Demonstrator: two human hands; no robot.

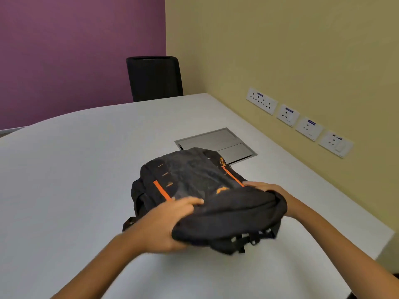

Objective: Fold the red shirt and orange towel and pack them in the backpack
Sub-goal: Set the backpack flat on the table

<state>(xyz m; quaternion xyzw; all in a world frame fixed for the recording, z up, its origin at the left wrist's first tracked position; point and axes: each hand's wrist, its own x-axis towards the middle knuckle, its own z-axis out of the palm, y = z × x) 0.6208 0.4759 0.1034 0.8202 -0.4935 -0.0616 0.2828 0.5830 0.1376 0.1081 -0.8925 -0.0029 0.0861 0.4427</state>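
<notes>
Two hands are on the backpack (200, 190), which lies flat on the white table (75, 169), its near end toward the person and its far end just short of a metal hatch (218, 145) set into the tabletop. The left hand (170, 221) grips the near left corner, thumb on top and fingers curled under the dark cloth. The right hand (269, 190) lies over the right side near the top edge, fingers laid along the fabric; whether they curl round the rim I cannot tell, as the cloth hides the tips and the picture is a little blurred there.

Neither the red shirt nor the orange towel shows anywhere, so I would guess both are already inside, though the bag looks closed and I cannot see into it.

The backpack is soft stuff. It sags and bunches where the left hand squeezes it, and its face lies in loose wrinkles, so it looks lightly filled and not heavy. It will flop if lifted by one corner. The straps (252, 236) trail loose at the near edge and could snag or drag. The better hold, to my eye, is at the stiffer top rim or the carry loop, with a second hand under the body.

A black chair (154, 78) stands at the table's far end, and wall sockets (298, 119) run along the yellow wall on the right.
</notes>
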